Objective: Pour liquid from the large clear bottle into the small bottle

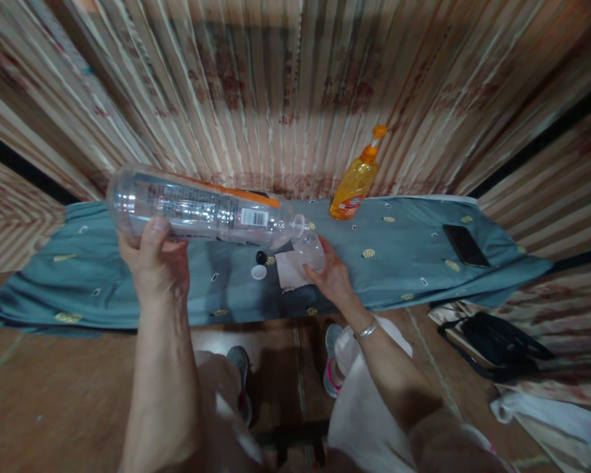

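My left hand [160,263] is wrapped round the base end of a large clear bottle [201,207] with an orange-edged label, held nearly level above the cloth. Its open neck points right and meets the mouth of a small clear container [309,249], which my right hand [331,272] grips from the right. Whether liquid passes between them cannot be made out. Under the small container lies a pale folded cloth or tissue [290,270]. A black cap [261,257] and a white round lid [259,272] rest to its left.
An orange pump bottle [354,190] stands at the back of the teal-covered table [394,282]. A dark phone [465,246] lies on the right. Striped curtains hang behind. A black bag [497,345] is at the lower right.
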`<state>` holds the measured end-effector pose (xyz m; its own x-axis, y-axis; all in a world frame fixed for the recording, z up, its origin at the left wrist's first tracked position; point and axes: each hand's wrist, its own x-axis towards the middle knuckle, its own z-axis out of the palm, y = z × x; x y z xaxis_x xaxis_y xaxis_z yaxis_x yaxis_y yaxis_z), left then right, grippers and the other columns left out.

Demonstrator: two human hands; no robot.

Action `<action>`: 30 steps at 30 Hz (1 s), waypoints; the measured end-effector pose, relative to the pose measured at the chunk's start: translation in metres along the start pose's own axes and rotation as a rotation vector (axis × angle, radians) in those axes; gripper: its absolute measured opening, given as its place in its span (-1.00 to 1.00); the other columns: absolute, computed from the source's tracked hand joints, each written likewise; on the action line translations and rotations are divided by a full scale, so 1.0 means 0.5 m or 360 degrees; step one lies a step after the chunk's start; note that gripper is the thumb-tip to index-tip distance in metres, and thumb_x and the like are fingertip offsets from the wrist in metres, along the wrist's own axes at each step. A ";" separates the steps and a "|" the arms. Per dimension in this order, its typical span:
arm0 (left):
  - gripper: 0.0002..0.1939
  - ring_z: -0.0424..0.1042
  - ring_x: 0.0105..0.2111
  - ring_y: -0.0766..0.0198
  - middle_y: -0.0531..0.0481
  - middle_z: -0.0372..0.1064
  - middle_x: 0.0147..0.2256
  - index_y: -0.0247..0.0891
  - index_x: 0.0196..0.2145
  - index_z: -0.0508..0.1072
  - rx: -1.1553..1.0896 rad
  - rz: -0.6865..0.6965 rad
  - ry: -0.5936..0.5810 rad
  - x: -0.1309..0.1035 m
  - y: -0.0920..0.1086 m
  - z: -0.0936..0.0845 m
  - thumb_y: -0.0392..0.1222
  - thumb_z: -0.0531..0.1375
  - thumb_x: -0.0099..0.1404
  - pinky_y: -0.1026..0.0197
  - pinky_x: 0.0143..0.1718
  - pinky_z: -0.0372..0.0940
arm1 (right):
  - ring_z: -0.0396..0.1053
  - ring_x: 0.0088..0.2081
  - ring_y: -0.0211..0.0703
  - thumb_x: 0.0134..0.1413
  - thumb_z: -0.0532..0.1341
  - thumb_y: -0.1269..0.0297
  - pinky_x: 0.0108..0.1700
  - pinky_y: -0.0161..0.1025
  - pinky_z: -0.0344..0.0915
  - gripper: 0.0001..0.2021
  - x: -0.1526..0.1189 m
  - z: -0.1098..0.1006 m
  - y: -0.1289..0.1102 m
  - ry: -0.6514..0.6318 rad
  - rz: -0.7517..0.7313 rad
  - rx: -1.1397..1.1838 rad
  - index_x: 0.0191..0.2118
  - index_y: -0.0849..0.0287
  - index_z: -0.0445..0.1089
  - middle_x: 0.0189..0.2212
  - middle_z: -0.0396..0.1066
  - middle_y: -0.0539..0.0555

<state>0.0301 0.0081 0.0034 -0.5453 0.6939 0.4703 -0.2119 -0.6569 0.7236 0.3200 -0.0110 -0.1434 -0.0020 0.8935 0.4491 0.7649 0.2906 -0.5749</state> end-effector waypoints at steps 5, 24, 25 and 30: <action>-0.50 0.50 -0.16 0.10 -0.02 0.54 -0.23 -0.09 -0.27 0.55 0.0046 -0.0002 -0.0017 0.000 -0.001 -0.001 0.01 0.48 -0.24 -0.09 0.05 0.41 | 0.52 0.19 0.20 0.18 0.33 0.13 0.19 0.08 0.49 -0.27 0.000 0.000 0.001 0.0004 -0.0007 -0.0007 0.40 0.25 0.15 0.24 0.47 0.37; -0.38 0.50 0.00 -0.01 0.01 0.53 -0.14 -0.01 -0.20 0.58 0.0094 0.0007 -0.0071 0.004 -0.002 -0.001 0.13 0.51 -0.29 -0.22 0.17 0.37 | 0.53 0.17 0.22 0.15 0.35 0.15 0.17 0.10 0.51 -0.25 0.002 0.001 0.000 -0.0007 -0.0023 -0.0017 0.38 0.29 0.16 0.22 0.48 0.40; -0.39 0.50 -0.01 -0.02 0.00 0.53 -0.16 -0.03 -0.21 0.58 0.0081 0.0002 -0.0058 0.004 -0.001 0.000 0.12 0.51 -0.30 -0.23 0.18 0.36 | 0.52 0.18 0.22 0.15 0.35 0.15 0.18 0.10 0.51 -0.25 0.002 0.001 0.000 -0.0009 -0.0021 -0.0023 0.38 0.29 0.16 0.21 0.48 0.40; -0.34 0.51 -0.02 -0.03 -0.01 0.53 -0.18 -0.06 -0.19 0.58 0.0017 -0.0019 -0.0010 0.005 0.003 0.004 0.06 0.54 -0.34 -0.24 0.18 0.35 | 0.51 0.20 0.20 0.15 0.36 0.16 0.20 0.08 0.49 -0.25 0.002 0.002 0.001 -0.0015 -0.0023 -0.0021 0.39 0.30 0.16 0.22 0.47 0.40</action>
<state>0.0302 0.0093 0.0069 -0.5377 0.7034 0.4649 -0.2097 -0.6456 0.7343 0.3198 -0.0096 -0.1436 -0.0191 0.8923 0.4510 0.7731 0.2993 -0.5592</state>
